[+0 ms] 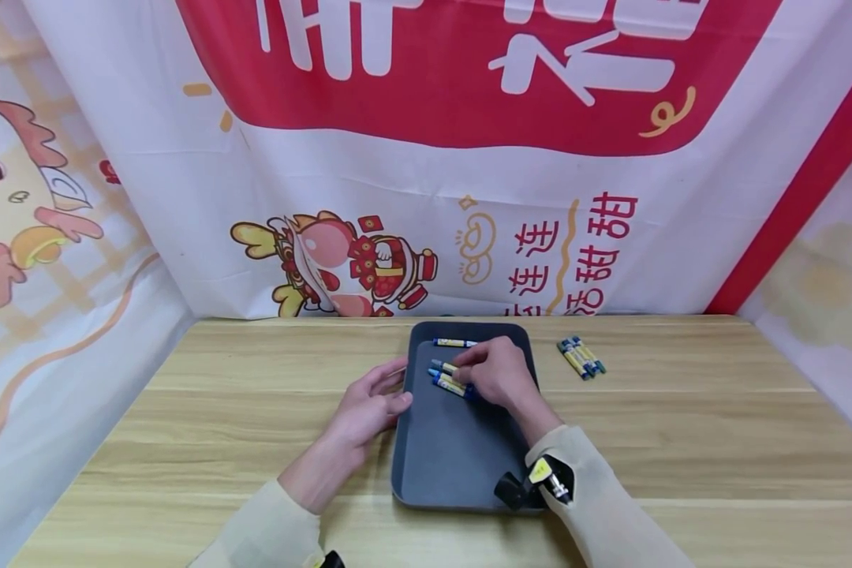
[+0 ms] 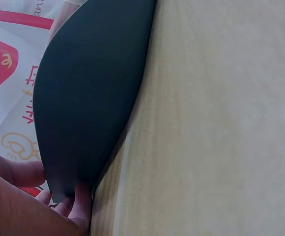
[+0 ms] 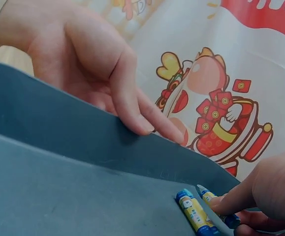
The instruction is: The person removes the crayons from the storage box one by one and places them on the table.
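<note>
Left hand (image 1: 365, 406) is gripping rim of grey tray (image 1: 454, 461) at 10 o'clock, presumably for steadiness. Right hand (image 1: 497, 371) is pinching grey-tipped crayon (image 1: 446, 367) inside, near 12, seemingly aligning it beside blue-ended crayon (image 1: 453, 385). Loose crayons (image 1: 581, 357) are lying grouped outside at 2 o'clock, perhaps for easy reach.

The tray (image 1: 454, 461) looks matt plastic, the tabletop (image 1: 681, 426) smooth wood.

tray (image 1: 461, 465) on table (image 1: 696, 442), cloth (image 1: 397, 170) behind @ 12. In tray: 1 lone crayon (image 1: 449, 342) nr 12, small bunch (image 1: 454, 385) @ its 6, R hand (image 1: 495, 371) touching bunch from 3. L hand (image 1: 371, 404) @ tray's 9 edge. Spare crayons (image 1: 581, 358) on table, tray's 2 o'clock.
</note>
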`<move>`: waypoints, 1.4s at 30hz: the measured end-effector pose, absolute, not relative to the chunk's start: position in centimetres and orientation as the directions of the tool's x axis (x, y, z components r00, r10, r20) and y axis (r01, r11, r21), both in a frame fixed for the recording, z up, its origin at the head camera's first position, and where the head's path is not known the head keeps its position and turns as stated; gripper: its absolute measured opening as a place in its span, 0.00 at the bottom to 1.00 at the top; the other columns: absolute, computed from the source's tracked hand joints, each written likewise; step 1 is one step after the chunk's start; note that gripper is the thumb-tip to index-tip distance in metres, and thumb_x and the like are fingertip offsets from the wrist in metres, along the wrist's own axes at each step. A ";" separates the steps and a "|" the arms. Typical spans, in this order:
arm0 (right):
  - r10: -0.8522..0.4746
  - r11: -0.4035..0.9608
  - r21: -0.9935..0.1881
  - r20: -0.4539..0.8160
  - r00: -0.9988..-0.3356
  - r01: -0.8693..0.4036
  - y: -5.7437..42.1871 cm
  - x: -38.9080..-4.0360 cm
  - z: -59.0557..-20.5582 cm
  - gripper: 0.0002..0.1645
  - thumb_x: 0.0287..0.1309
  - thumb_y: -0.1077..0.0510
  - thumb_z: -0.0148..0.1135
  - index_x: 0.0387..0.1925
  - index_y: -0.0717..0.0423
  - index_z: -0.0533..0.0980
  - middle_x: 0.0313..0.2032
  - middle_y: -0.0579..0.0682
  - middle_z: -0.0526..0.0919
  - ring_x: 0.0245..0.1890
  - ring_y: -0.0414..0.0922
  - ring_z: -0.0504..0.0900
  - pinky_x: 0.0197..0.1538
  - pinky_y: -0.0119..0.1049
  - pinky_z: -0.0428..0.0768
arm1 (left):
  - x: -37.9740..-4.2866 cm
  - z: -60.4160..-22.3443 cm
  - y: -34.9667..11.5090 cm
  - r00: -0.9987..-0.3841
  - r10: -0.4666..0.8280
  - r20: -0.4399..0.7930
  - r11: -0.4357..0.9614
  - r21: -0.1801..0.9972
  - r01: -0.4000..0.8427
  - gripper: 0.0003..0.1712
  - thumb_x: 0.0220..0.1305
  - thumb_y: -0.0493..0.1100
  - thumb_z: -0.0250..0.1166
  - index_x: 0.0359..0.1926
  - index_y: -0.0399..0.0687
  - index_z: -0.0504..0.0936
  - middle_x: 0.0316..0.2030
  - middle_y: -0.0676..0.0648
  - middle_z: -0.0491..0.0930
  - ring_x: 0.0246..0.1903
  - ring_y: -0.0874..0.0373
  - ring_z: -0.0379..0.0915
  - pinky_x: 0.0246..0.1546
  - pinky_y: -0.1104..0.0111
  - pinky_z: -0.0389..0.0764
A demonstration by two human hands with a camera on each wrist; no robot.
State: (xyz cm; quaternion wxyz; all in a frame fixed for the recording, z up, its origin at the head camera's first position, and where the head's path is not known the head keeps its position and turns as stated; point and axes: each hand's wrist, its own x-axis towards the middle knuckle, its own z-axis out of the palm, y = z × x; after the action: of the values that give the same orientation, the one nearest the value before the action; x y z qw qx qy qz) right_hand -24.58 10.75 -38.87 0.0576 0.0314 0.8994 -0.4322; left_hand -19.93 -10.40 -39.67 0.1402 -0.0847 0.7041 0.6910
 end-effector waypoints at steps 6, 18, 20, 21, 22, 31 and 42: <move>-0.007 0.622 -0.778 -0.118 -0.993 0.088 10.9 -24.6 -38.7 0.05 0.65 0.54 0.75 0.41 0.44 0.92 0.44 0.48 0.90 0.43 0.47 0.83 0.49 0.42 0.82 | -20.0 -39.7 -10.3 -0.945 0.076 -0.318 0.034 0.948 -0.316 0.33 0.75 0.32 0.61 0.77 0.55 0.72 0.76 0.40 0.72 0.70 0.44 0.75 0.69 0.50 0.79; -0.011 0.606 -0.794 -0.081 -0.997 0.058 11.0 -24.3 -37.8 0.05 0.66 0.54 0.74 0.42 0.44 0.92 0.45 0.49 0.90 0.42 0.48 0.83 0.50 0.43 0.82 | -19.8 -39.6 -10.4 -0.947 0.076 -0.314 0.033 0.950 -0.312 0.33 0.75 0.32 0.61 0.77 0.55 0.72 0.76 0.40 0.71 0.71 0.43 0.74 0.71 0.48 0.78; -0.003 0.598 -0.799 -0.078 -0.997 0.060 10.9 -24.3 -37.6 0.05 0.65 0.54 0.75 0.41 0.44 0.92 0.45 0.48 0.90 0.42 0.48 0.83 0.51 0.43 0.83 | -19.8 -39.5 -10.4 -0.948 0.078 -0.310 0.030 0.951 -0.308 0.33 0.75 0.32 0.61 0.77 0.54 0.71 0.77 0.40 0.71 0.71 0.43 0.74 0.71 0.48 0.78; 0.000 0.594 -0.802 -0.073 -0.997 0.058 11.0 -24.3 -37.5 0.05 0.65 0.54 0.75 0.41 0.44 0.92 0.45 0.48 0.90 0.42 0.48 0.83 0.51 0.43 0.83 | -19.8 -39.5 -10.4 -0.948 0.078 -0.310 0.029 0.951 -0.308 0.33 0.75 0.32 0.61 0.77 0.54 0.71 0.77 0.40 0.71 0.72 0.43 0.74 0.71 0.48 0.78; 0.001 0.592 -0.804 -0.067 -0.998 0.054 11.0 -24.2 -37.4 0.05 0.65 0.54 0.75 0.42 0.44 0.92 0.45 0.48 0.90 0.42 0.48 0.83 0.51 0.43 0.83 | -19.8 -39.6 -10.4 -0.948 0.078 -0.309 0.028 0.951 -0.307 0.34 0.75 0.32 0.61 0.77 0.54 0.71 0.77 0.40 0.71 0.72 0.43 0.74 0.71 0.48 0.77; -0.010 0.571 -0.821 -0.019 -1.000 0.010 13.2 -24.6 -36.2 0.09 0.67 0.55 0.72 0.47 0.49 0.91 0.48 0.51 0.91 0.45 0.48 0.83 0.46 0.38 0.79 | -19.8 -39.5 -10.4 -0.948 0.081 -0.309 0.029 0.951 -0.308 0.34 0.75 0.32 0.61 0.78 0.54 0.70 0.77 0.40 0.70 0.71 0.43 0.74 0.72 0.48 0.77; 0.133 0.551 -0.832 0.015 -0.991 0.062 18.1 -25.2 -35.4 0.14 0.69 0.53 0.70 0.52 0.51 0.89 0.55 0.56 0.89 0.52 0.52 0.81 0.51 0.40 0.76 | -19.9 -39.7 -10.3 -0.946 0.073 -0.314 0.033 0.949 -0.313 0.34 0.74 0.31 0.61 0.78 0.55 0.71 0.77 0.40 0.70 0.70 0.44 0.76 0.71 0.49 0.78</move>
State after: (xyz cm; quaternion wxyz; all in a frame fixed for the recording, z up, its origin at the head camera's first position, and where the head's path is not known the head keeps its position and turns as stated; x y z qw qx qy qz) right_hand -25.20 18.05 -35.40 -0.0381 0.0553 0.8799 -0.4704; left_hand -19.87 -10.26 -39.66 0.1398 -0.0850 0.7049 0.6902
